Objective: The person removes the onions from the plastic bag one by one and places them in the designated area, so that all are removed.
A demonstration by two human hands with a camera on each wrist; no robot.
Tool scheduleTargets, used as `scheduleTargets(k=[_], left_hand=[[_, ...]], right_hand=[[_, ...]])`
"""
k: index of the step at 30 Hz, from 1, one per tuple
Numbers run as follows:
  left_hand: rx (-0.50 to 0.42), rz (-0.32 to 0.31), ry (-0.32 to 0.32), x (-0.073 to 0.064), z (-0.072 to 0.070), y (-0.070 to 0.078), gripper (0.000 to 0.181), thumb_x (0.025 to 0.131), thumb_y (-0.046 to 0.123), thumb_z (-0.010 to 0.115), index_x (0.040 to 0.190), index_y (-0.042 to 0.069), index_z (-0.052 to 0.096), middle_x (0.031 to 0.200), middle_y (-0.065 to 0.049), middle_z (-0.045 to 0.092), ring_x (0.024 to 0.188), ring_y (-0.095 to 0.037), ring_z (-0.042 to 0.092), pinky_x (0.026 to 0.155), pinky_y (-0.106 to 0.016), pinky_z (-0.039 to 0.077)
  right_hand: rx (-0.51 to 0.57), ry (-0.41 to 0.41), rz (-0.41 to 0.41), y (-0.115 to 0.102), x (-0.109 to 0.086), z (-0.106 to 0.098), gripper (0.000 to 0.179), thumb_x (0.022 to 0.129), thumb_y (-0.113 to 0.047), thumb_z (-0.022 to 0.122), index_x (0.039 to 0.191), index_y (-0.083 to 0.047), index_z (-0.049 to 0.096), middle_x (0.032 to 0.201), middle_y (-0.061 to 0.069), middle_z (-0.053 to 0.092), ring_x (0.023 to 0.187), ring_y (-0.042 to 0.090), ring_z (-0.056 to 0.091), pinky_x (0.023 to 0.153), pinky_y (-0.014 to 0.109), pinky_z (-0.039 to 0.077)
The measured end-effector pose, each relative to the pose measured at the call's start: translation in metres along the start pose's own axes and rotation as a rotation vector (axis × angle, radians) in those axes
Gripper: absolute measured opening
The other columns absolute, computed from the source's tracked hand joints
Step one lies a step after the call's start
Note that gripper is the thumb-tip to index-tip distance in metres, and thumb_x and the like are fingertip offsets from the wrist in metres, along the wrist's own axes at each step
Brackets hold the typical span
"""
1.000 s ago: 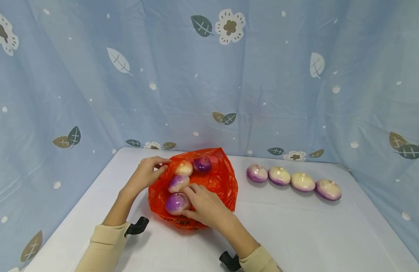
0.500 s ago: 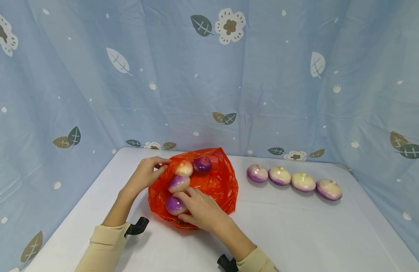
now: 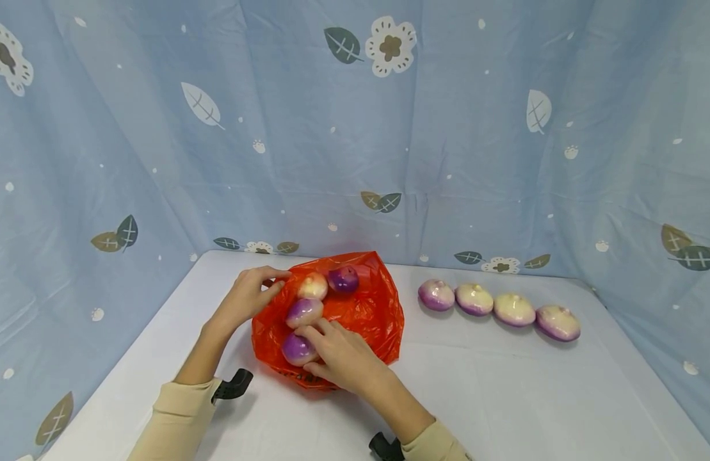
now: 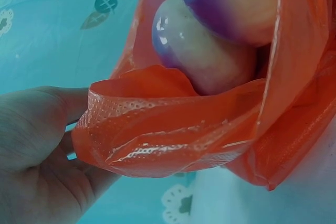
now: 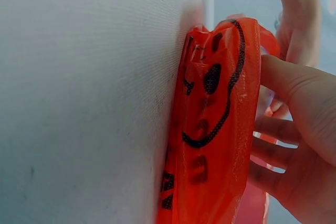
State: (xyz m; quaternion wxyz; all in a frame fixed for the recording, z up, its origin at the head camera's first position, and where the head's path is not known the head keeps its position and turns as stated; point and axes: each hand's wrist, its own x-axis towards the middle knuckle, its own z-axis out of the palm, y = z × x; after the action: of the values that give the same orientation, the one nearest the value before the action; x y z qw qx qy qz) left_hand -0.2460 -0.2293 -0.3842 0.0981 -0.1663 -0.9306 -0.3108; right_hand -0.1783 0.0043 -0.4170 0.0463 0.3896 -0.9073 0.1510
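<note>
An opened red plastic bag (image 3: pixel 360 310) with black print lies on the table. Inside, along its left side, are a pale onion (image 3: pixel 312 286), a purple-and-white onion (image 3: pixel 304 312) and a front purple onion (image 3: pixel 297 349). A darker purple onion (image 3: pixel 343 279) is at the back. My left hand (image 3: pixel 248 294) holds the bag's rim at the back left, thumb and fingers on either side of the plastic in the left wrist view. My right hand (image 3: pixel 346 355) reaches over the front rim and grips the front onion, partly covering it. In the right wrist view the bag hides that onion.
To the right of the bag, several purple-and-white onions (image 3: pixel 514 309) stand in a slanting row on the white table (image 3: pixel 504 397). A blue curtain (image 3: pixel 355 128) with leaves and flowers hangs behind and at both sides. Black wrist mounts (image 3: pixel 233 384) jut out from the sleeves.
My right hand has shifted slightly left, further over the front onion, with its fingers now across the top. My left hand stays at the bag's rim.
</note>
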Motion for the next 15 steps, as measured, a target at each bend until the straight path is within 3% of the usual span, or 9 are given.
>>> scheduleTargets(k=[15], left_hand=[[-0.007,0.003,0.013,-0.0013,-0.0019,0.0022,0.027,0.093,0.005,0.061,0.118,0.005,0.071,0.112,-0.015,0.072,0.096,-0.031,0.067,0.08,-0.044,0.061]], right_hand=[[-0.042,0.008,-0.022,0.0004,-0.0069,-0.0052,0.059,0.088,-0.039,0.072,0.139,-0.024,0.048,0.13,0.002,0.058,0.114,0.019,0.063,0.087,0.033,0.059]])
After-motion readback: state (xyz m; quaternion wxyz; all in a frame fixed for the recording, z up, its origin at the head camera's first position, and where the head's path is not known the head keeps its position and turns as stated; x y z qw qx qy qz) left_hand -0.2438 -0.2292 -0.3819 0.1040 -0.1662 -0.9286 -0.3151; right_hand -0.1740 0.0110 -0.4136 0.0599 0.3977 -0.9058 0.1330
